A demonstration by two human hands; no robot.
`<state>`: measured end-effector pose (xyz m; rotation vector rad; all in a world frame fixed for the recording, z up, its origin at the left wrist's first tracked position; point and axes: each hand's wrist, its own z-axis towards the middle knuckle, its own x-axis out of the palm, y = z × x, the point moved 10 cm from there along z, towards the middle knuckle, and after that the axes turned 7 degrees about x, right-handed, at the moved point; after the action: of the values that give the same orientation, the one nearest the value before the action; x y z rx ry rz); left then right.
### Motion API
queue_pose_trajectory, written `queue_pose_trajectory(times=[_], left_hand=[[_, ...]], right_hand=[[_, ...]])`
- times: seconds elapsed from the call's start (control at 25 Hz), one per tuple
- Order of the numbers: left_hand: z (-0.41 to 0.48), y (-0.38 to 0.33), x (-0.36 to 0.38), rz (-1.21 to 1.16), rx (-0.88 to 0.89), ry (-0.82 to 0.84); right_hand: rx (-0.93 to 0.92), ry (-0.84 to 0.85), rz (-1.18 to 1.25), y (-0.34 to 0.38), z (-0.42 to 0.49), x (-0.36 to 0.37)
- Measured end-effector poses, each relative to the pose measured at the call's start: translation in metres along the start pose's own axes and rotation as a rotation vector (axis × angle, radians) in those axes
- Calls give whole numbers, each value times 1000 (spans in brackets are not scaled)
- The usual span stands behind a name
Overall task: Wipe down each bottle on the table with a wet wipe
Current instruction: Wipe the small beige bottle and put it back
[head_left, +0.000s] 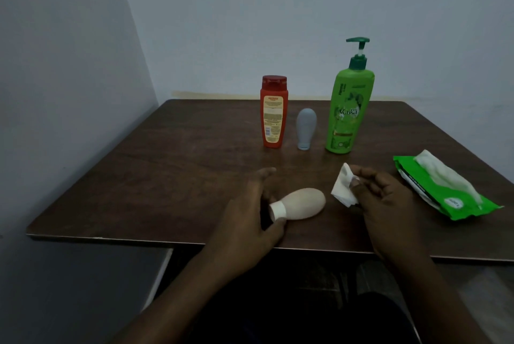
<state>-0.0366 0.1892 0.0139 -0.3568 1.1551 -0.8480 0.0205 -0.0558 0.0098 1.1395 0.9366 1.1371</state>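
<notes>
On the table (167, 163), left grip (258, 204) holds beige bottle (303, 203), right grip (389, 199) pinches wet wipe (343, 190).

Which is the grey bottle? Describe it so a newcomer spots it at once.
Look toward the far side of the dark wooden table, where three bottles stand in a row. The grey bottle is the middle one, between the orange bottle and the tall green pump bottle. It is the shortest, plain and unlabelled, standing on its cap with the rounded end up.
</notes>
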Motion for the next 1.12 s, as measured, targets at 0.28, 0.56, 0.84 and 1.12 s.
queue_pose_trajectory(times=[0.28,0.56,0.84,1.12], left_hand=[[-5,12,-2,13,78,-130],[-5,6,1,62,151,-161],[-4,8,1,57,135,-155],[-3,6,3,96,174,-147]], right_hand=[[-604,-86,-931,44,-45,47],[-677,223,-1112,24,-69,96],[-606,19,-1184,25,-47,74],[-600,143,-1177,22,-46,88]])
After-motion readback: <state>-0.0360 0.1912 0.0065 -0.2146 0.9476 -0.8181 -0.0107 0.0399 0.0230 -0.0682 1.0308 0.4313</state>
